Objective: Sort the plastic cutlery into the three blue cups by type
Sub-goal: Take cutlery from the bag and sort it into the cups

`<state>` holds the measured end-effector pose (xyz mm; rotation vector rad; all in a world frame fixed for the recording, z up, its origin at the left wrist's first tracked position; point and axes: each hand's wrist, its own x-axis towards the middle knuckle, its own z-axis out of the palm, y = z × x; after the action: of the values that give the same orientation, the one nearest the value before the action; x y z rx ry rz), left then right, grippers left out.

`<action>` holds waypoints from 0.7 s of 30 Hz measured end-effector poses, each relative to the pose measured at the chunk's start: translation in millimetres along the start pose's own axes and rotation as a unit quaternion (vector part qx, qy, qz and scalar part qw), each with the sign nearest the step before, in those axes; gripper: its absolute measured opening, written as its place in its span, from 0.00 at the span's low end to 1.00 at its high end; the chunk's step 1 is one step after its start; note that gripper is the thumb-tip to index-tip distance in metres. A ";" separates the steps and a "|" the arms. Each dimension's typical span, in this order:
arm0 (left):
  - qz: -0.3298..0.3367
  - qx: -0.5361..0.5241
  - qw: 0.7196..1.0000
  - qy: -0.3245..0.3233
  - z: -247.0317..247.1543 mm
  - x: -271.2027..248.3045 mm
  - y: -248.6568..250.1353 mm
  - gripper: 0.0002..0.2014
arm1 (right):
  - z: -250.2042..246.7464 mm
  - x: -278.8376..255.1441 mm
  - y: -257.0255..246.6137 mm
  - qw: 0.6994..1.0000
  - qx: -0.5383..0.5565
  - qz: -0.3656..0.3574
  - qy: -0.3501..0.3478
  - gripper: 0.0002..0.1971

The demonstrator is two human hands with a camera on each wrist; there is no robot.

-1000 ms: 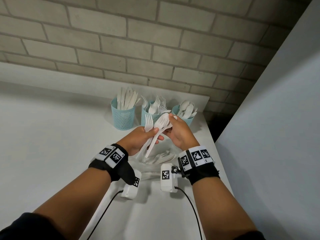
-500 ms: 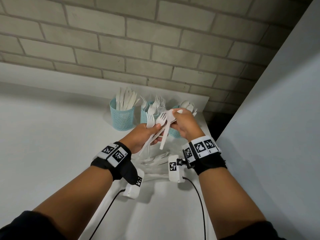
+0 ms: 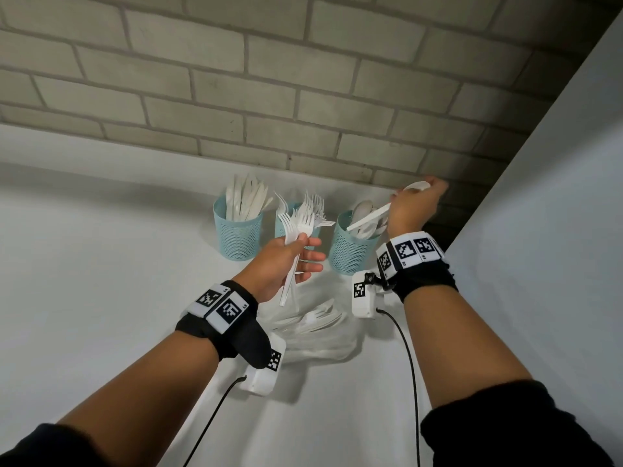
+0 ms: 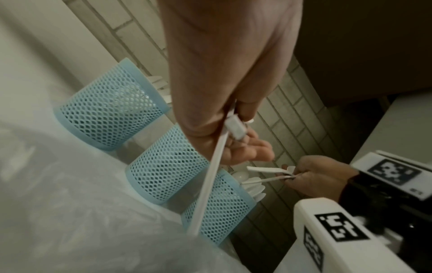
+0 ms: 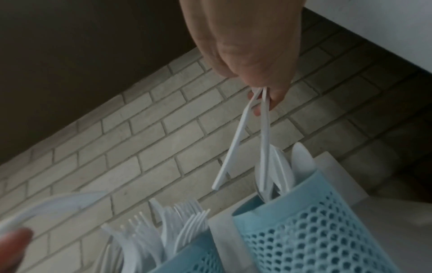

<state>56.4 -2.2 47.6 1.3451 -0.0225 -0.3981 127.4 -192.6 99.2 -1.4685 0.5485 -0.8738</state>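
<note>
Three blue mesh cups stand in a row by the brick wall: the left cup holds knives, the middle cup forks, the right cup spoons. My left hand grips a bunch of white forks by their handles, just in front of the middle cup. My right hand is raised behind the right cup and pinches two spoons at their bowl ends. Their handles point down; one tip is inside the right cup, the other hangs just left of its rim.
A clear plastic bag with several more white cutlery pieces lies on the white counter between my wrists. A tall white panel closes off the right side. The counter's back right corner sits just behind the right cup.
My right hand drew the spoons out of the bunch and moved right and up over the spoon cup. My left hand kept the forks and shifted toward the middle cup.
</note>
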 end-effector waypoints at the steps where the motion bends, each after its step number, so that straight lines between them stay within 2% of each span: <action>1: -0.001 0.001 1.000 0.001 -0.1 0.6 0.0 0.15 | 1.7 0.8 2.0 1.000 -0.001 -0.010 0.010 0.18; 5: -0.006 0.001 1.000 0.006 -2.8 3.5 -1.7 0.15 | 3.4 0.3 14.9 0.996 -0.035 -0.084 0.004 0.18; 9: -0.010 0.002 1.000 0.013 -2.2 6.6 -4.3 0.14 | 4.4 -7.1 32.6 0.969 -0.153 -0.185 -0.050 0.14; 11: -0.008 0.005 1.000 0.015 -1.9 8.4 -8.0 0.14 | 5.4 -9.9 42.9 0.937 -0.258 -0.204 -0.118 0.14; 13: -0.004 0.013 1.000 0.007 -1.3 9.9 -12.1 0.13 | 5.1 -14.1 50.4 0.873 -0.399 -0.208 -0.190 0.14; 14: -0.003 0.012 1.000 0.002 -0.9 10.1 -13.2 0.12 | 5.1 -16.7 51.7 0.848 -0.435 -0.210 -0.216 0.15; 15: -0.003 0.009 1.000 -0.001 -0.3 10.1 -13.1 0.12 | 5.6 -20.0 50.2 0.838 -0.449 -0.211 -0.228 0.15; 16: -0.003 0.004 1.000 -0.002 0.1 10.0 -12.3 0.12 | 6.3 -23.4 46.5 0.839 -0.446 -0.216 -0.224 0.15; 19: -0.011 -0.033 0.999 -0.012 0.8 8.6 -7.7 0.12 | 8.0 -36.3 26.7 0.867 -0.381 -0.253 -0.198 0.16; 21: -0.023 -0.080 0.996 -0.029 0.1 6.2 -5.1 0.13 | 11.0 -46.9 14.2 0.883 -0.288 -0.256 -0.268 0.18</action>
<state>60.8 -4.9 41.4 1.1779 -0.0071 -0.4676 110.5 -150.8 77.1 -2.3698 -0.0274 -0.6664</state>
